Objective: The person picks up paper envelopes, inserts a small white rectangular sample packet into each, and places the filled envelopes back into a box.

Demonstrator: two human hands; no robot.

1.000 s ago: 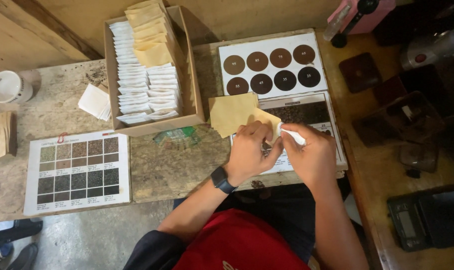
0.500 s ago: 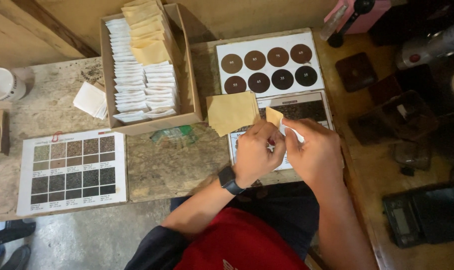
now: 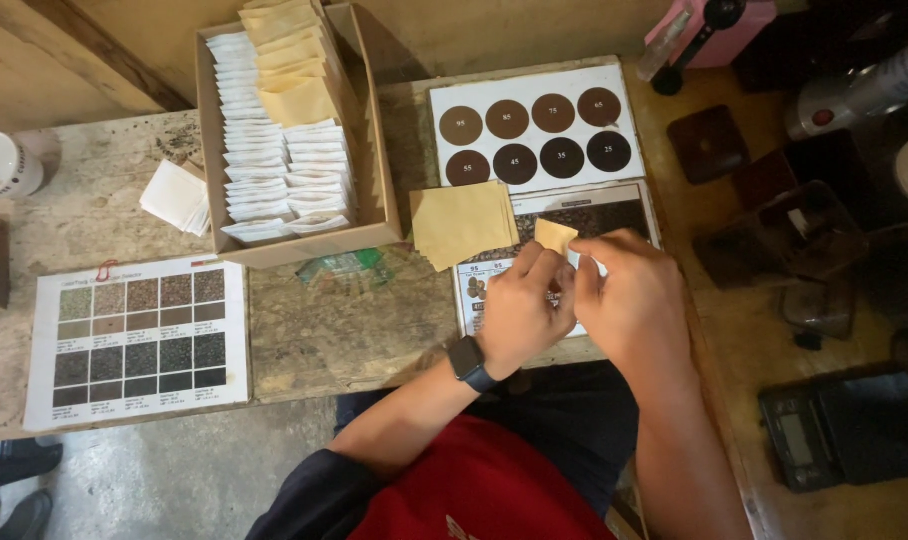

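Worn, stained wood makes up the tabletop (image 3: 354, 330) under my hands, and I place everything from the cardboard box (image 3: 374, 150) of white and tan paper sachets that stands on it. Just right of the box lies a white card with eight brown discs (image 3: 534, 125). Below that card, a printed chart showing roasted beans (image 3: 614, 215) lies flat, and a small stack of tan envelopes (image 3: 462, 224) rests between the box's lower right corner and this chart, overlapping its left edge.

My left hand (image 3: 519, 310) and my right hand (image 3: 634, 300) meet over the bean chart, fingertips pressed together. Between them I pinch a small tan envelope (image 3: 555, 236), whose upper corner sticks up above my left fingers. A bit of white paper (image 3: 586, 264) shows at my right thumb; how much of it I hold is hidden. Both hands are closed on the envelope. A dark watch (image 3: 471, 362) sits on my left wrist.

Left of the box lies a loose pile of white sachets (image 3: 177, 198), and farther left a white cup (image 3: 2, 165) stands at the table's edge. Below the box, on the left, lies a chart of ground samples in a grid (image 3: 139, 335). Far right of the box, a dark scale (image 3: 834, 440) sits on a wooden counter.
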